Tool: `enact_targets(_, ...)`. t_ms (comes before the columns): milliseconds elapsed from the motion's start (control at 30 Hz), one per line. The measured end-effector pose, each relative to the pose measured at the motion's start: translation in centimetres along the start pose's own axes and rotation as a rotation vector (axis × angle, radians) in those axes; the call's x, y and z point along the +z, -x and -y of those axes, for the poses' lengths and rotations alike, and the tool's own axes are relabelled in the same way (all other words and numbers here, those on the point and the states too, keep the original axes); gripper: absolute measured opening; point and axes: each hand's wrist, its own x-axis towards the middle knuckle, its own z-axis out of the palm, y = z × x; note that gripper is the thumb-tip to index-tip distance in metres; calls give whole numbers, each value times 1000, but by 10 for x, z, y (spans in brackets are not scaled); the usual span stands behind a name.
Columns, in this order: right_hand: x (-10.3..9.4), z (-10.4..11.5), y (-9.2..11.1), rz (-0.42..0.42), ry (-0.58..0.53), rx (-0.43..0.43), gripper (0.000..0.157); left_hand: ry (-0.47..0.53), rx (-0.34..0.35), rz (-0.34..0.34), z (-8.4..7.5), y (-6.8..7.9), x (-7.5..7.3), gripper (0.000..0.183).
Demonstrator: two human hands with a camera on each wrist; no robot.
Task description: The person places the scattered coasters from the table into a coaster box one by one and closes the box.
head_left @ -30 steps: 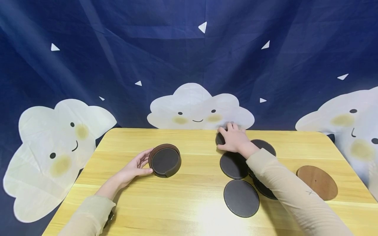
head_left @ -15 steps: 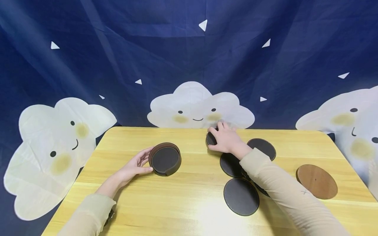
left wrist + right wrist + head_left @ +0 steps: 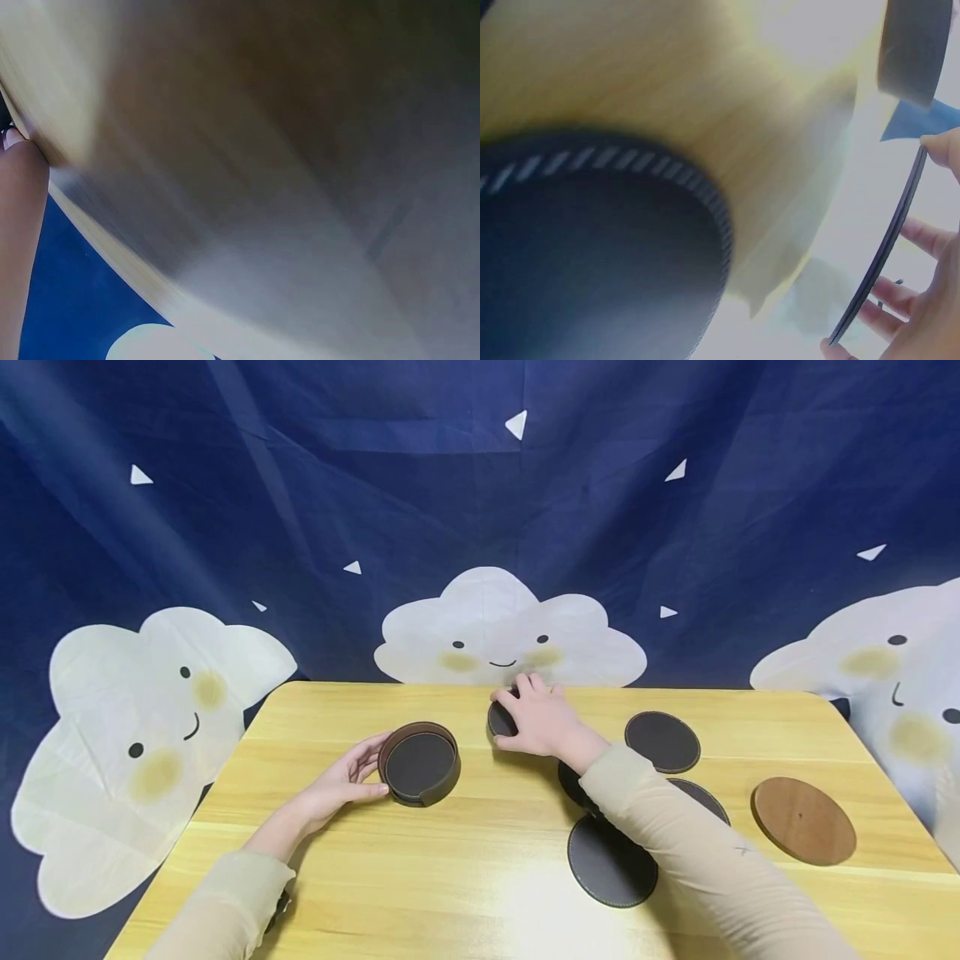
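Observation:
My left hand [image 3: 341, 785] holds the side of a round brown coaster holder [image 3: 442, 787], thumb on the near edge and fingers behind. A black round coaster [image 3: 420, 765] lies inside it. My right hand [image 3: 542, 720] grips another black coaster [image 3: 501, 720] by its edges, to the right of the holder. In the right wrist view this coaster [image 3: 885, 244] appears edge-on between thumb and fingertips, above the table. The left wrist view catches only a bit of the left hand [image 3: 13, 139] at its left edge.
Several black stitched coasters lie on the wooden table [image 3: 337, 893] to the right: one at the back [image 3: 662, 742], one in front [image 3: 611, 864], others partly under the right sleeve [image 3: 697, 835]. A brown wooden-looking disc [image 3: 806, 822] lies farther right. A blue cloud-print curtain [image 3: 450, 485] hangs behind.
My right hand has carried its black coaster leftward across the back of the table, away from the other coasters and nearer the holder. The left hand and holder have stayed put.

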Motion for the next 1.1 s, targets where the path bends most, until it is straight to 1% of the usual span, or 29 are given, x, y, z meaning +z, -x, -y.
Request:
enact_targets(200,0,21,-8,-28,-27,-53,67,8,-3,0,-1,0,0,93)
enact_targets(467,-3,48,-14,-48,-26,-106,66,3,17,2,-2,2,1,92)
enact_targets(600,-5,61,-17,-41,1,-121,68,4,7,-4,-3,2,1,92)
enact_targets(833,-5,84,-22,-42,-10,-176,67,-11,3,-8,-1,1,0,92)
enact_targets(1100,0,107,-28,-42,20,-225,67,5,3,14,0,0,-1,92)
